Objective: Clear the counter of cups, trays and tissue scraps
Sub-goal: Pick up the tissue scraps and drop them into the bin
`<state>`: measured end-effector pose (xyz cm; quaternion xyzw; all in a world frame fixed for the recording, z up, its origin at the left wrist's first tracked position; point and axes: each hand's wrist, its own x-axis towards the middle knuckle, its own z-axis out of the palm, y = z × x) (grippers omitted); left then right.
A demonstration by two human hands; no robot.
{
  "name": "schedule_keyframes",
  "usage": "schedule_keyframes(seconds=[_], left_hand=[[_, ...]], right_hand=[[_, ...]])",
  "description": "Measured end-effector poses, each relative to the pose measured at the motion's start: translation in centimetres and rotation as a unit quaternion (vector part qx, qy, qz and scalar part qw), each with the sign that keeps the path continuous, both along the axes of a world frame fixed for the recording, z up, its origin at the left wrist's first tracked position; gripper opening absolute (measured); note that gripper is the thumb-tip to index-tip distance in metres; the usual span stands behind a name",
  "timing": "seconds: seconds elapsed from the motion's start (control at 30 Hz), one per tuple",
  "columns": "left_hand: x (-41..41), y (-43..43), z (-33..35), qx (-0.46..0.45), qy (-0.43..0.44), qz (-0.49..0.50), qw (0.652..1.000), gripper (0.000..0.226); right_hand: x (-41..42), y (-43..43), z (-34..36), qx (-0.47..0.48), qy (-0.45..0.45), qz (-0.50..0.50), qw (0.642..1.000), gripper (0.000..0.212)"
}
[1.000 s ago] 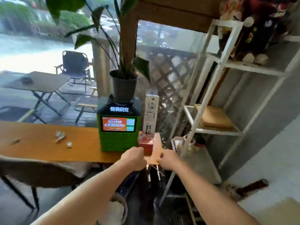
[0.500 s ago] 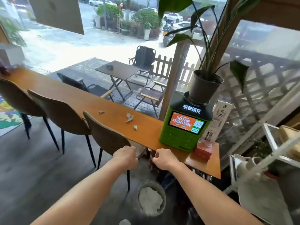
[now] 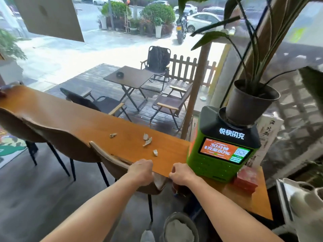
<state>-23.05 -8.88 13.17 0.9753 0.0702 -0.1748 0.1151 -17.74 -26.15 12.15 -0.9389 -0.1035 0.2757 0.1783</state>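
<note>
Tissue scraps [image 3: 147,142] lay scattered on the wooden counter [image 3: 70,123]: a pair touching at the middle, a smaller bit [image 3: 155,152] toward five o'clock of them, a lone curl [image 3: 112,135] out at nine o'clock, well apart. Sat beyond both hands, at roughly twelve o'clock of the left hand [image 3: 140,172] and eleven o'clock of the right hand [image 3: 182,173]; nearest bit just beyond the left knuckles, not touched.

Left hand curled loosely into a fist at the near edge of the counter, knuckles up, fingers tucked under. Could not tell whether anything was held inside. Right hand similarly curled at the same edge, near the left, fingertips bent down over the rim; grip contents hidden too.

Green charging kiosk [image 3: 222,151] stood at two o'clock of the right hand, just beside it, lit orange screen facing the camera. Carried a dark plant pot [image 3: 248,103] on top, long leaves rising out of view. Small red box [image 3: 246,179] rested at the kiosk's four o'clock corner, touching or nearly so.

Brown chair back [image 3: 111,159] pressed up under the counter edge directly beside the left wrist; more chairs ranged off toward nine o'clock. Grey bin [image 3: 180,227] stood on the floor between the forearms, at six o'clock of the hands, pale crumpled material inside.
</note>
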Motion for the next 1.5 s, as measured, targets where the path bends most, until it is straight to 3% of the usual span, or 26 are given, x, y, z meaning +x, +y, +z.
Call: schedule_keyframes(seconds=[0.27, 0.43, 0.6, 1.0, 1.2, 1.37, 1.5], left_hand=[[9.8, 5.2, -0.8, 0.023, 0.038, -0.008, 0.999, 0.027], [12.4, 8.2, -2.5, 0.012, 0.075, 0.015, 0.997, 0.015], [14.8, 10.0, -4.4, 0.007, 0.117, 0.003, 0.993, 0.017], [21.7, 13.9, -9.4, -0.016, 0.188, -0.114, 0.975, 0.021], [24.2, 15.3, -11.6, -0.025, 0.22, -0.155, 0.963, 0.029], [25.8, 15.4, -14.1, -0.047, 0.182, -0.168, 0.968, 0.041], [27.1, 15.3, -16.5, -0.089, 0.075, -0.168, 0.979, 0.051]], right_hand=[[10.0, 5.5, -1.5, -0.01, 0.016, 0.019, 1.0, 0.016], [13.1, 7.9, -2.5, -0.007, 0.025, 0.02, 0.999, 0.02], [15.0, 9.4, -4.2, -0.017, 0.048, 0.006, 0.999, 0.02], [18.5, 13.1, -6.7, -0.03, 0.089, -0.128, 0.987, 0.009], [18.9, 15.1, -9.2, -0.022, 0.08, -0.197, 0.977, 0.033], [18.1, 16.9, -12.7, -0.026, 0.086, -0.246, 0.965, 0.042], [17.3, 18.4, -15.2, -0.057, 0.062, -0.283, 0.955, 0.046]])
